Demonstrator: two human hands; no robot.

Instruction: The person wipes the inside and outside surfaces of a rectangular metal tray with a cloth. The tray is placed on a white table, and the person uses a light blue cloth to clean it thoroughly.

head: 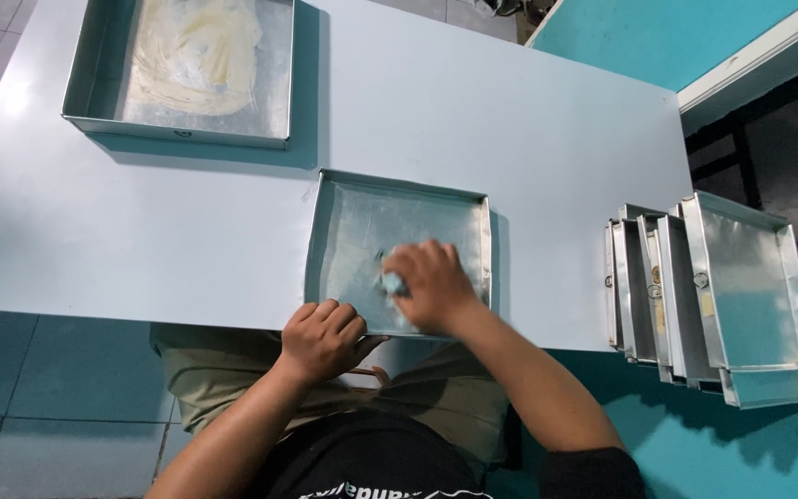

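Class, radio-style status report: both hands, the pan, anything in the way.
Left hand grips square pan at near edge. Right hand presses small wad inside pan. Nothing blocking.

1. The tray [371,217] lies on the table [528,139] just before me, at its near edge.
2. My left hand [320,339] grips the tray's near left corner.
3. My right hand [429,285] rests inside it, pressing a small wad [393,282].
4. A second tray [94,92] sits behind, to the left.
5. A stack of trays [713,296] leans on edge off the table's right end.

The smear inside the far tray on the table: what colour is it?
Pale creamy yellow, spread in streaks over the far tray's metal floor; the head view shows the smear clearly.
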